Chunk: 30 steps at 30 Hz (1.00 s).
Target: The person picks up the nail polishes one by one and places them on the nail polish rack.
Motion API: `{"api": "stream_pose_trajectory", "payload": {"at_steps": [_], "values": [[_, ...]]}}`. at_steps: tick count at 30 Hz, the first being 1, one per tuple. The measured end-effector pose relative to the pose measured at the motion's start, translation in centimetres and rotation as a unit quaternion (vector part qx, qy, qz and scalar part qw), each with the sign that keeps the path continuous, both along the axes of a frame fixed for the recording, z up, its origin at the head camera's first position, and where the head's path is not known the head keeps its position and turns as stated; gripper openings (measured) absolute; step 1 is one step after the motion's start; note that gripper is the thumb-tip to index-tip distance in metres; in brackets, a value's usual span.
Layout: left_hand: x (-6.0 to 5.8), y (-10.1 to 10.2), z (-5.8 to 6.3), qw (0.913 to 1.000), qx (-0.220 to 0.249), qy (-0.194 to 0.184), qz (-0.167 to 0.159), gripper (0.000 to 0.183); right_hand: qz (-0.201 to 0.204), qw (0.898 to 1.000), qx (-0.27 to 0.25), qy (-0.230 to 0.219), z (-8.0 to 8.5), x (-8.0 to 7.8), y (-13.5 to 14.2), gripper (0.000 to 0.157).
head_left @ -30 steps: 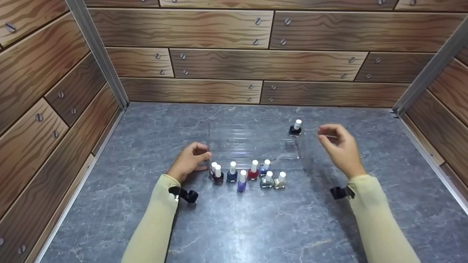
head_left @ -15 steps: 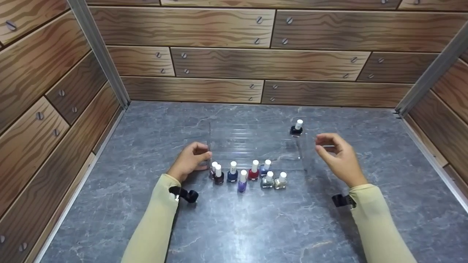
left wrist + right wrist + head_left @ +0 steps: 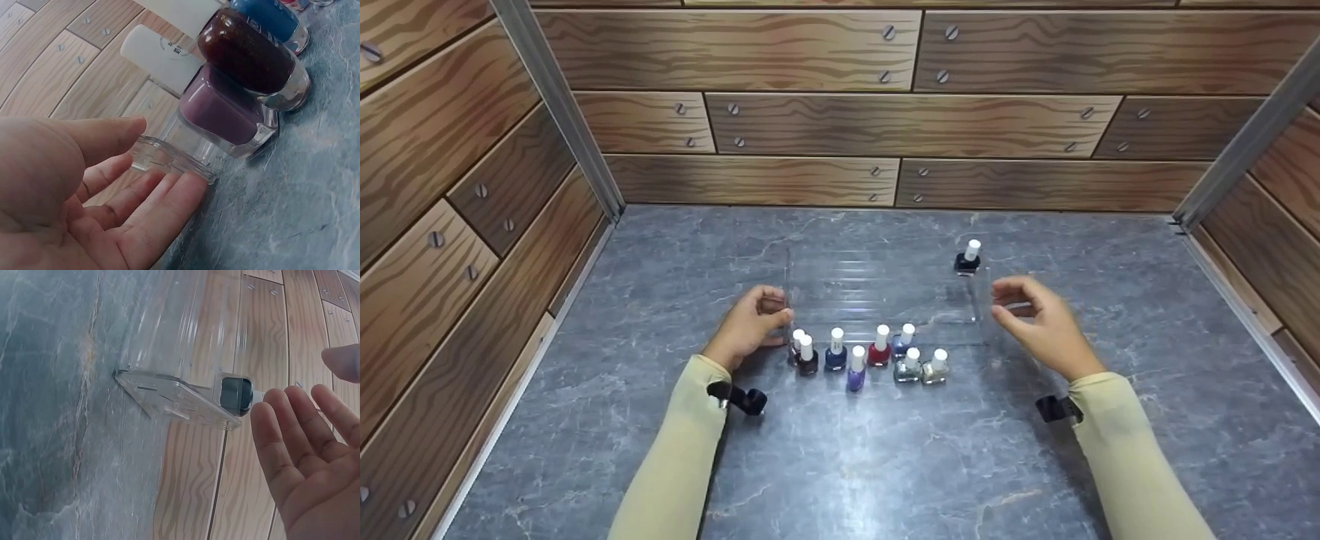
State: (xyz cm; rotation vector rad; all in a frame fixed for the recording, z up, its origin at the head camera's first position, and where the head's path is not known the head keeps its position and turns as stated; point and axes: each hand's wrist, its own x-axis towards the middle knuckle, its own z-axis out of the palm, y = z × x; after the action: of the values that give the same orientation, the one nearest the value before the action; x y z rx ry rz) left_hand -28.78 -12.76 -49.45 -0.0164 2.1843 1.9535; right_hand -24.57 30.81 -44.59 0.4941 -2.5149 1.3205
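Note:
A clear plastic tiered rack (image 3: 851, 307) stands on the tabletop. My left hand (image 3: 750, 319) is at its left end; in the left wrist view the fingertips touch the clear side panel (image 3: 174, 157), fingers fairly straight. My right hand (image 3: 1039, 322) hovers just off the right side panel (image 3: 174, 402), fingers loosely bent and holding nothing. A black nail polish bottle (image 3: 967, 262) with a white cap is upright at the rack's back right. Along the front stand more bottles: mauve (image 3: 225, 107), dark brown (image 3: 808, 362), blue (image 3: 836, 358), purple (image 3: 856, 377) and red (image 3: 879, 352).
A pale blue bottle (image 3: 903, 345) and two clear glittery ones, a silver bottle (image 3: 907, 370) and a gold bottle (image 3: 934, 372), stand front right. Wood-patterned walls (image 3: 802, 127) enclose the grey marbled table (image 3: 855, 472) at the back and sides.
My right hand has moved left and slightly down toward the rack's right side. The left hand stays at the left panel, and the bottles have not moved.

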Motion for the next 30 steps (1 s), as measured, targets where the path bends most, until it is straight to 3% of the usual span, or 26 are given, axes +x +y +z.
{"api": "stream_pose_trajectory", "payload": {"at_steps": [6, 20, 30], "values": [[-0.01, -0.02, 0.07, 1.0000, 0.005, 0.000, -0.006, 0.047, -0.003, 1.000, 0.011, -0.005, -0.18, -0.05, 0.08, 0.027], [-0.07, -0.12, -0.42, 1.0000, 0.004, -0.005, 0.002, 0.036, 0.006, 0.999, 0.038, -0.022, -0.54, -0.19, 0.04, 0.025], [-0.06, -0.23, -0.34, 0.9999, 0.010, -0.003, -0.002, 0.040, 0.017, 0.998, 0.051, -0.035, -0.78, -0.38, -0.14, 0.025]]}}
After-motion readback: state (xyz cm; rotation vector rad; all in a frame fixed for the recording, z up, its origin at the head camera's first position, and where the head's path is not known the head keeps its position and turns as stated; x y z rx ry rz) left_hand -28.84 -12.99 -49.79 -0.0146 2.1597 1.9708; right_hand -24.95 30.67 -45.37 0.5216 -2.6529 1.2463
